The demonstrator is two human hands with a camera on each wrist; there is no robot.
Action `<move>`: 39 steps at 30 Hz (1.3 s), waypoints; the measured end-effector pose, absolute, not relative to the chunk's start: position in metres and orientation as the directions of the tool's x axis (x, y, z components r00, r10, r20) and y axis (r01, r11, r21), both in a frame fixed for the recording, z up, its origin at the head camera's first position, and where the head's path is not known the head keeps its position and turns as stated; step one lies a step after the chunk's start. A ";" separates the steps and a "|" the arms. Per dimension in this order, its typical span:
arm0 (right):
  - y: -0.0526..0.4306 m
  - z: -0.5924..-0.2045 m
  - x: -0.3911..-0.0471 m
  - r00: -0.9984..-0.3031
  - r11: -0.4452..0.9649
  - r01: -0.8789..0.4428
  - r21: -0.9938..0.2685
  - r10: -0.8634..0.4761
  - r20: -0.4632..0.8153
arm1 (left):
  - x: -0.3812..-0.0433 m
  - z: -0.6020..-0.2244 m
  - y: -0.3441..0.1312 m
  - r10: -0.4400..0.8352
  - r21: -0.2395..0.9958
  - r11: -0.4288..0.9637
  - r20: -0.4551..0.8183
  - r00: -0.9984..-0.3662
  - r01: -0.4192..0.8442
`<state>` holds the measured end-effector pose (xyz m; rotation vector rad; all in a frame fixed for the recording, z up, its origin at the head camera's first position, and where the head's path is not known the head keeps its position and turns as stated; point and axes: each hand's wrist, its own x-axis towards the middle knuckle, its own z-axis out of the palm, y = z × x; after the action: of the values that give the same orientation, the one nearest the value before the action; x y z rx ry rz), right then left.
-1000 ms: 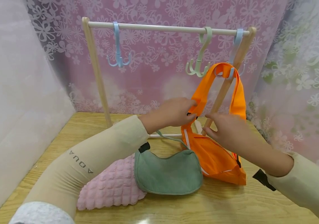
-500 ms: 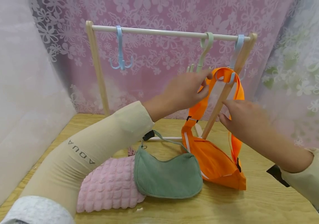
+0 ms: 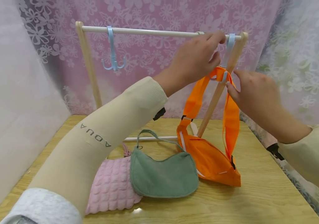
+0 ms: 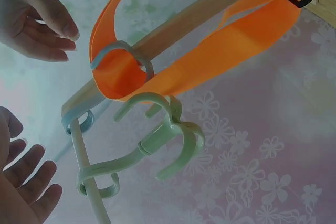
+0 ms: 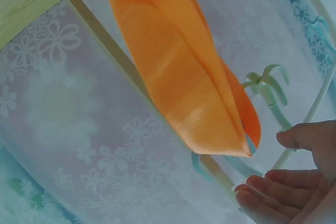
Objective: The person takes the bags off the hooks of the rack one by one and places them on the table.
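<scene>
An orange bag (image 3: pixel 211 160) has its strap (image 3: pixel 194 96) looped over the right-hand blue hook (image 3: pixel 230 46) on the rack, while its body rests at the table. My left hand (image 3: pixel 194 59) is raised near the bar, fingers loosely bent and holding nothing. In the head view it covers most of the green hook, which shows whole in the left wrist view as a pronged hook (image 4: pixel 157 135). Beside the strap's top, to its right, is my right hand (image 3: pixel 257 93); the right wrist view shows its fingers (image 5: pixel 278 190) apart from the strap.
A green handbag (image 3: pixel 163 175) lies in front of the rack, overlapping a quilted pink bag (image 3: pixel 114 183). Another blue hook (image 3: pixel 112 49) hangs at the left of the white bar (image 3: pixel 154 32). Wooden posts (image 3: pixel 89 65) hold up the bar, and a flowered curtain is behind.
Both hands have risen from beside the lower strap: the left up to the bar, the right up beside the strap's top. The strap stays on the blue hook.
</scene>
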<state>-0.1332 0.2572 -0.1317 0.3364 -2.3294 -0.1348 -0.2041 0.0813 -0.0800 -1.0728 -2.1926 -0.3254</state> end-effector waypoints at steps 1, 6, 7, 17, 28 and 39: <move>0.258 -0.131 -0.135 -0.698 0.965 -0.190 0.182 -0.263 0.666 | -0.206 -0.078 0.082 0.606 -0.080 0.646 0.659 -0.446 0.759; 0.265 -0.128 -0.145 -0.817 0.989 -0.108 0.101 -0.146 0.558 | -0.218 -0.069 0.087 0.628 -0.189 0.695 0.629 -0.459 0.693; 0.267 -0.128 -0.147 -0.830 0.991 -0.099 0.091 -0.133 0.542 | -0.220 -0.067 0.089 0.633 -0.208 0.703 0.619 -0.465 0.680; 0.269 -0.130 -0.160 -0.902 0.996 -0.081 -0.026 -0.062 0.426 | -0.237 -0.049 0.115 0.645 -0.265 0.733 0.565 -0.515 0.627; 0.275 -0.144 -0.163 -0.887 0.987 -0.067 -0.144 0.008 0.462 | -0.249 -0.053 0.139 0.679 -0.292 0.722 0.472 -0.562 0.628; 0.273 -0.155 -0.165 -0.810 0.978 -0.139 -0.155 -0.022 0.587 | -0.255 -0.048 0.149 0.653 -0.012 0.715 0.369 -0.661 0.699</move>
<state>-0.1652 0.2726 -0.1546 0.1127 -2.5052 0.2532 -0.2552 0.1493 -0.0482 -1.0529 -2.5739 -0.1857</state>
